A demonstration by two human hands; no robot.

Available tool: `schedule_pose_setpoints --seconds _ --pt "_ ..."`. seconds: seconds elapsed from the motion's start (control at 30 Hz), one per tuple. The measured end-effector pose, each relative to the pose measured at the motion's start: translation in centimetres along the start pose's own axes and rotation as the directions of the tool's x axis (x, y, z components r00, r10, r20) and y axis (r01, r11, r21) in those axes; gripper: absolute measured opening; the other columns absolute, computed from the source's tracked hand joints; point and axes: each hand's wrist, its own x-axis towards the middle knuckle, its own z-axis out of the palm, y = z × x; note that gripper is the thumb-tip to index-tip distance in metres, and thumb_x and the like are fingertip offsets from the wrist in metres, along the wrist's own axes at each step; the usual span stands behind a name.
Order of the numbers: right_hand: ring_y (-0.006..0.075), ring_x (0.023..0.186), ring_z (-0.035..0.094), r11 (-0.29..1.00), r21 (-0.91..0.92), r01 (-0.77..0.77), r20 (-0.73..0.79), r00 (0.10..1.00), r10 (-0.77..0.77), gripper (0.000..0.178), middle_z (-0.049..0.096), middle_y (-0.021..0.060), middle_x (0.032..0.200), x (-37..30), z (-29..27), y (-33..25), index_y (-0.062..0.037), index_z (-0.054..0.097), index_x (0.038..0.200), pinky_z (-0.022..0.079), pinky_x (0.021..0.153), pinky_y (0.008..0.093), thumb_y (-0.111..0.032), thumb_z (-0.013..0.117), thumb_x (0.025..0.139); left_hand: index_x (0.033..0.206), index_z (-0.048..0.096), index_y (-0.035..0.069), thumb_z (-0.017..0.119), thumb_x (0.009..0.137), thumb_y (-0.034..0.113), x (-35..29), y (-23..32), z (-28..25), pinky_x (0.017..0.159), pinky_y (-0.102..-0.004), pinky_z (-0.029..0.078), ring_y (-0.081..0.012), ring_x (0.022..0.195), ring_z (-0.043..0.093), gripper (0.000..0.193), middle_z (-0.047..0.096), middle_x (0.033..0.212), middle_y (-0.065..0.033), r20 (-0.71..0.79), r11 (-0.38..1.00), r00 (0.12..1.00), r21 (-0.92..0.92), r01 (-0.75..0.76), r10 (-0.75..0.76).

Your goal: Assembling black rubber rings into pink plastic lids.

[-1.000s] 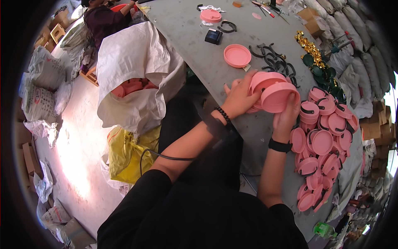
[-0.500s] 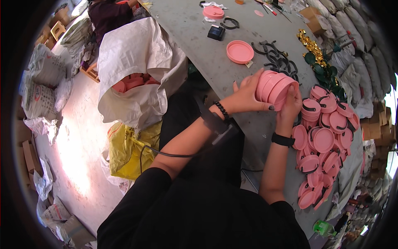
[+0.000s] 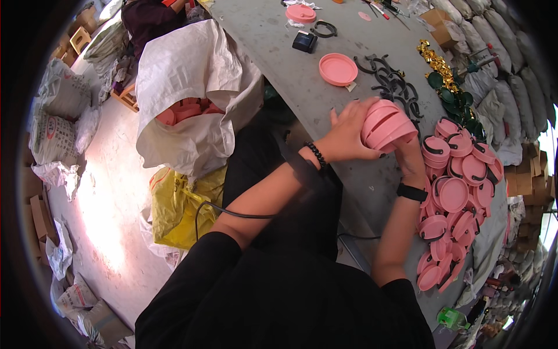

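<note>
Over the grey table I hold a short stack of pink round plastic cups or caps in both hands, tilted on its side. My left hand wraps round its left side, thumb below and fingers over the top. Against the lower right end rests my right hand; its fingertips are hidden behind or inside the rim. Just right of that hand lies a pile of pink round pieces with dark handles. Beyond the stack are loose black curved handles and a single pink round lid.
A white woven sack with pink pieces inside stands left of the table, above a yellow bag. Gold pieces and dark green discs lie at the far right. Another person sits at the far left.
The stack has turned and shifted slightly right, so gaps between its pieces show more. My right hand has moved down and right, its fingers now mostly out of sight.
</note>
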Motion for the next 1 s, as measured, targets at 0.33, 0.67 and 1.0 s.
schedule_pose_setpoints --seconds 0.33,0.67,1.0 --pt "0.0183 0.113 0.051 0.942 0.103 0.321 -0.377 0.888 -0.262 0.076 0.052 0.008 0.123 -2.7 -2.0 0.5 0.0002 0.039 0.132 0.04 0.097 0.0316 -0.018 0.081 0.072 0.14 0.036 0.015 0.083 0.058 0.043 -0.3 -2.8 -0.9 0.106 -0.0535 0.024 -0.0344 0.131 0.034 0.098 0.04 0.14 -0.0142 0.026 0.963 0.984 0.204 -0.179 0.177" --pt "0.032 0.124 0.042 -0.03 -1.0 -0.009 0.015 0.697 -0.717 0.076 0.043 0.0151 0.132 -6.0 -3.8 4.3 -0.0012 0.038 0.133 0.03 0.105 0.0462 -0.015 0.076 0.069 0.11 0.061 0.016 0.079 0.065 0.034 1.6 -3.7 -0.1 0.094 -0.0593 0.032 -0.0317 0.123 0.041 0.052 0.05 0.124 -0.0085 -0.272 0.822 0.93 0.567 -0.053 0.248" --pt "0.0353 0.13 0.035 0.182 -0.983 0.025 -0.057 0.901 -0.431 0.075 0.039 0.0164 0.14 -12.1 2.0 5.1 -0.0063 0.041 0.135 0.028 0.105 0.0494 -0.014 0.074 0.068 0.128 0.047 0.014 0.081 0.062 0.033 -2.2 0.9 5.9 0.099 -0.0481 0.034 -0.0361 0.121 0.044 0.077 0.044 0.133 -0.0176 -0.089 0.915 0.915 0.136 -0.379 0.393"
